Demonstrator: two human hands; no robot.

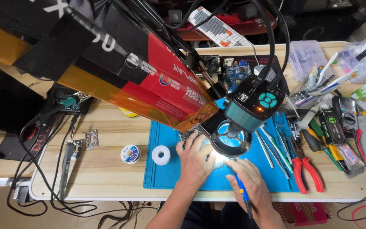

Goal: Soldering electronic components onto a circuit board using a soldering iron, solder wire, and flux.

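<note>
Right hand (250,180) grips a blue soldering iron (243,196) at five o'clock; left hand (195,157) presses flat, pinning the seemingly light, fragile circuit board (188,135) by its edge.

Two spools of solder wire (130,153) sit side by side on the wooden tabletop (102,178), just left of the blue mat. Red-handled pliers (307,169) lie at the mat's right edge among tweezers (272,146) and screwdrivers (312,140). A keyboard (219,26) rests at the far side, near a clear plastic box (306,57). Black cables (43,169) trail off the left edge.
</note>
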